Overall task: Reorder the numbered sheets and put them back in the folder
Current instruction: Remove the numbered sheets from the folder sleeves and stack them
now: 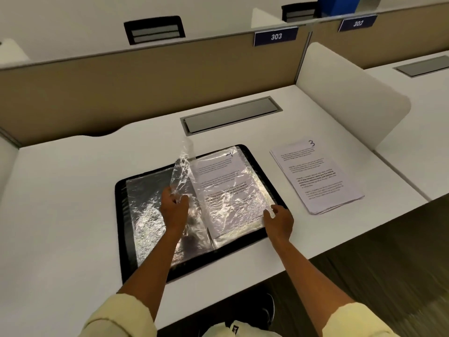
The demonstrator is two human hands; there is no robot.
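A black folder point(121, 215) with clear plastic sleeves lies open on the white desk. Its right page holds a printed sheet point(226, 181) inside a sleeve, with a handwritten number at its top right corner. My left hand point(173, 207) pinches a crinkled clear sleeve point(182, 171) and holds it lifted upright near the folder's spine. My right hand point(279, 221) pinches the lower right corner of the sleeved sheet. A stack of loose printed sheets point(315, 176) lies to the right of the folder, the top one marked 3.
A grey cable hatch point(230, 116) is set into the desk behind the folder. A tan partition point(121, 86) bounds the back and a white divider point(345, 93) the right side. The desk's front edge point(218, 305) runs near my body.
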